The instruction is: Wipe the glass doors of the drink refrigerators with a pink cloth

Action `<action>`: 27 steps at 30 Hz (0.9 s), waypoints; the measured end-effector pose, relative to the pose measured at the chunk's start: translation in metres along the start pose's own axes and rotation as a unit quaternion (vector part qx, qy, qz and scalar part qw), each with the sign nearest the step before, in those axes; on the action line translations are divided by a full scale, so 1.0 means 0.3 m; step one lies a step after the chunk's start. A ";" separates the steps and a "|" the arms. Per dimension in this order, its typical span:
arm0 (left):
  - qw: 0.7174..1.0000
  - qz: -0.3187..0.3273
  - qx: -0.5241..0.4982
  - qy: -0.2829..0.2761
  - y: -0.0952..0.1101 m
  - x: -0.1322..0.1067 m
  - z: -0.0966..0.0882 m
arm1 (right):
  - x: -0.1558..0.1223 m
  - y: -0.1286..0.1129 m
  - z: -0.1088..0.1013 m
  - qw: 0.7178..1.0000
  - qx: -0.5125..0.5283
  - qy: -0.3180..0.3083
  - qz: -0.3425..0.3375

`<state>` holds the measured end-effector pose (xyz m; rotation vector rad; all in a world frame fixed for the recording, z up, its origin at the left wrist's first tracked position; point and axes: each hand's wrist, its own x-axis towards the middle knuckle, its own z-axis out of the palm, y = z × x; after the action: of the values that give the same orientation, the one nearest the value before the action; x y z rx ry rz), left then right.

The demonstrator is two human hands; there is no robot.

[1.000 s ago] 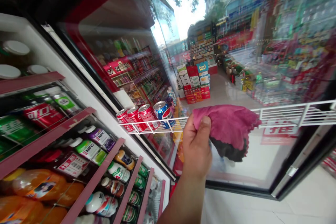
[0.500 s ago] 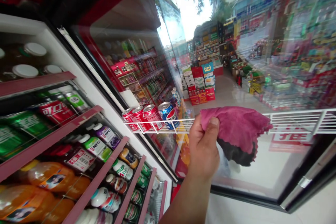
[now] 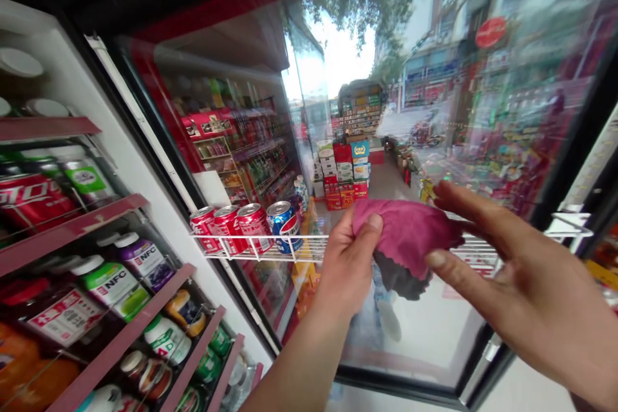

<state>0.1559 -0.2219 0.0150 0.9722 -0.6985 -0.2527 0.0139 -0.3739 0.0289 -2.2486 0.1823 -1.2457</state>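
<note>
My left hand (image 3: 346, 268) grips a magenta cloth (image 3: 404, 237) with a dark underside, held up against the inside of the open fridge's glass door (image 3: 299, 109). My right hand (image 3: 512, 283) has its fingers stretched out and apart, its fingertips at the cloth's right edge. Behind the cloth runs the door's white wire rack (image 3: 309, 248). Three red cans (image 3: 228, 228) and a blue can (image 3: 284, 224) stand in the rack to the left of my left hand.
The fridge's pink-edged shelves (image 3: 120, 335) at left hold bottles, jars and cans. The door's black frame (image 3: 487, 360) runs along the bottom and right. Stacked boxes (image 3: 344, 167) and store shelving show through the glass.
My right hand has come into view from the right and reached the cloth. The view has swung so the rack and cans sit further left.
</note>
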 end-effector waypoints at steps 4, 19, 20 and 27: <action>0.998 -0.011 0.044 -0.040 0.024 0.046 0.005 | 0.135 -0.006 0.049 0.980 0.097 -0.086 0.149; 0.871 0.181 0.456 0.007 0.169 0.311 0.065 | 0.481 0.017 0.029 0.931 -0.207 0.189 -0.235; 0.848 0.193 0.493 0.033 0.176 0.341 0.081 | 0.502 0.025 0.046 0.918 -0.250 0.208 -0.228; 0.793 0.178 0.575 0.095 0.146 0.400 0.122 | 0.406 0.113 0.206 0.907 -0.290 0.138 -0.271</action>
<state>0.2185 -0.2812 0.1161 1.9511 -0.8240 0.7035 0.1375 -0.4226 0.0757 -2.7214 0.0264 -2.0285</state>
